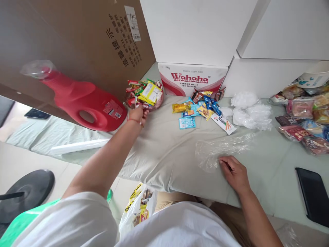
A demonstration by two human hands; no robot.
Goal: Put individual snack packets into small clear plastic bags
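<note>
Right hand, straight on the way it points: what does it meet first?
The clear plastic bag, lying right at the right hand's fingertips. Past that, probably the loose snack packets, though the hand's height above the cloth is hard to judge.

Clear bag (pixel 209 152): thin plastic film, shiny, crinkled. Snack packets (pixel 150 93): printed plastic film, mostly glossy, creased. Cloth (pixel 159 147) under them: matt, wrinkled fabric. Bottle (pixel 74 94): red plastic, smooth, soft sheen. Wrap (pixel 31 68) over its top: clear plastic, shiny. Brown box (pixel 77 34): cardboard, matt. Printed carton (pixel 169 87): smooth cardboard. White bundles (pixel 253 115): thin translucent plastic, crumpled. Phone (pixel 315 195): smooth dark face.
</note>
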